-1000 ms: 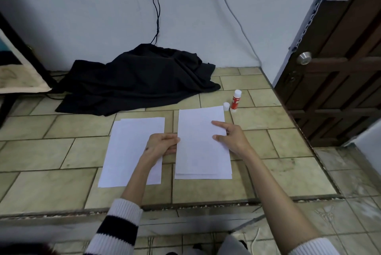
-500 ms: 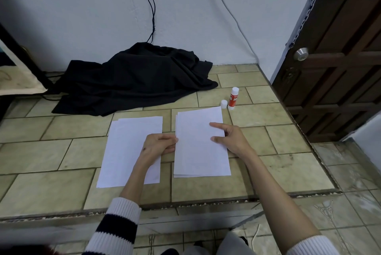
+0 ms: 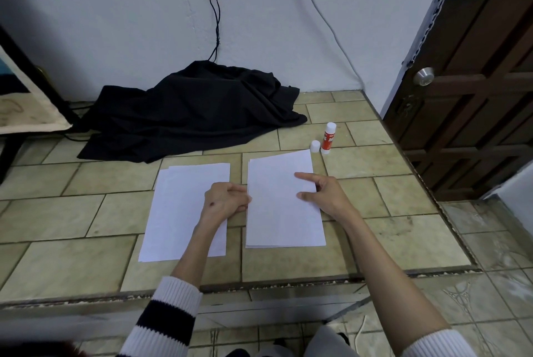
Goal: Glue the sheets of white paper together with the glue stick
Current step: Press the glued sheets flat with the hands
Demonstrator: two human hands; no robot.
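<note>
Two stacks of white paper lie side by side on the tiled floor. My left hand (image 3: 226,199) rests between them, fingers curled against the left edge of the right stack (image 3: 281,212). My right hand (image 3: 323,193) lies on that stack's right side, index finger and thumb pressing the top sheet. The left stack (image 3: 178,212) lies partly under my left wrist. A red and white glue stick (image 3: 328,138) stands upright beyond the right stack, with its white cap (image 3: 315,146) standing beside it.
A crumpled black cloth (image 3: 190,111) lies at the back by the wall, with cables (image 3: 215,10) hanging above it. A dark wooden door (image 3: 476,82) is on the right. The tiled platform ends in a step edge (image 3: 259,281) near me.
Both hands stay on the right stack almost unmoved. The camera has shifted slightly, so the scene sits a little lower and more to the left.
</note>
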